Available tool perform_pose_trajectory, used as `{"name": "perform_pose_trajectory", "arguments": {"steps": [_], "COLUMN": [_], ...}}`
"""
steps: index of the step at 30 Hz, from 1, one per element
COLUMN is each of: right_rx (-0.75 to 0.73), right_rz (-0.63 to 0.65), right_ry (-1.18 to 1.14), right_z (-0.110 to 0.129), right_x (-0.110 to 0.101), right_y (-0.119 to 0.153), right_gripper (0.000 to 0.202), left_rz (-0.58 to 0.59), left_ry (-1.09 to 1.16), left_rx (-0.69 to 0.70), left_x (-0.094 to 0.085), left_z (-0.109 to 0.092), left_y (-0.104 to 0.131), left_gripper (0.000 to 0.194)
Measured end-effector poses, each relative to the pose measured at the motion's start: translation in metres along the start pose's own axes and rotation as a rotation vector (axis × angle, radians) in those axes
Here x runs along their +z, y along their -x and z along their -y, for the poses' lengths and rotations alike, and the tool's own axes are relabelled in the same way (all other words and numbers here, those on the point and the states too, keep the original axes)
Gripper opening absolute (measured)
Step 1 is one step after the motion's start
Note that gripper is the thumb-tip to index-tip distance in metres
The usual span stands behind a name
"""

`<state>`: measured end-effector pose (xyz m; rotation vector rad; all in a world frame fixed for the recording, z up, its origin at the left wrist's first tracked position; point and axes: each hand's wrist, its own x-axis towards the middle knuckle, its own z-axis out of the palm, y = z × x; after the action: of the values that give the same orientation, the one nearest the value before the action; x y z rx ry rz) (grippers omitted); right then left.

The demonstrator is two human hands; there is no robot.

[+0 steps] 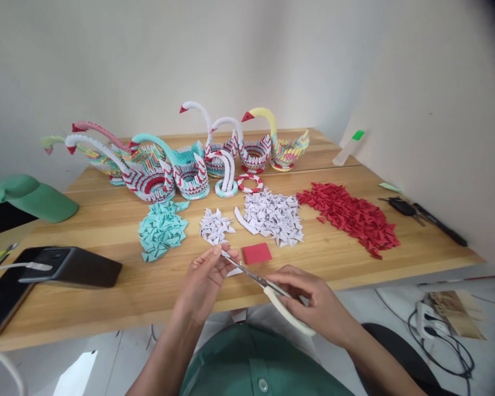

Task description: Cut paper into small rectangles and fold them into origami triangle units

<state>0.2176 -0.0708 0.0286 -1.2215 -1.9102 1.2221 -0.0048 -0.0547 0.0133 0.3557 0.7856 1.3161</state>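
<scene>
My right hand (303, 300) is closed around the white handles of a pair of scissors (286, 311), whose blades point left toward my left hand (208, 275). Between the fingertips of my left hand is a small white paper piece (225, 254), touching or very near the scissor tips. Just right of the blades lies a stack of red paper (257, 253). Part of a white paper (235, 269) shows under the blades. Loose folded white pieces (215, 225) lie beyond my left hand, with a larger white pile (274, 217) to their right.
Folded paper swans (152, 184) stand along the back. Teal pieces (163, 230) lie left, red pieces (350, 214) right. A green bottle (37, 199), a black device (74, 267) and a phone (8, 297) are at the left, keys (402, 206) at the right.
</scene>
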Motion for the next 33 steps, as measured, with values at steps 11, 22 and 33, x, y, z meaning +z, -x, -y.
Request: {"name": "perform_pose_trajectory", "arguments": {"steps": [11,22,33], "right_rx": [-0.067,-0.35,-0.122], "right_rz": [-0.02,-0.2,-0.022], "right_ry": [0.084,0.517,0.107], "right_z": [-0.001,-0.008,0.005], "right_x": [-0.001,0.026,0.015], "right_y": [0.001,0.003,0.003], "right_gripper": [0.033,0.042,0.037], "left_rz": [-0.001,-0.102,-0.06], "left_ry": [-0.053,-0.049,0.047], "left_rx": [0.027,0.091,0.065], "left_x": [0.0,-0.001,-0.01], "left_z": [0.002,0.013,-0.003], "left_y": [0.001,-0.004,-0.002], "left_gripper": [0.022,0.031,0.023]}}
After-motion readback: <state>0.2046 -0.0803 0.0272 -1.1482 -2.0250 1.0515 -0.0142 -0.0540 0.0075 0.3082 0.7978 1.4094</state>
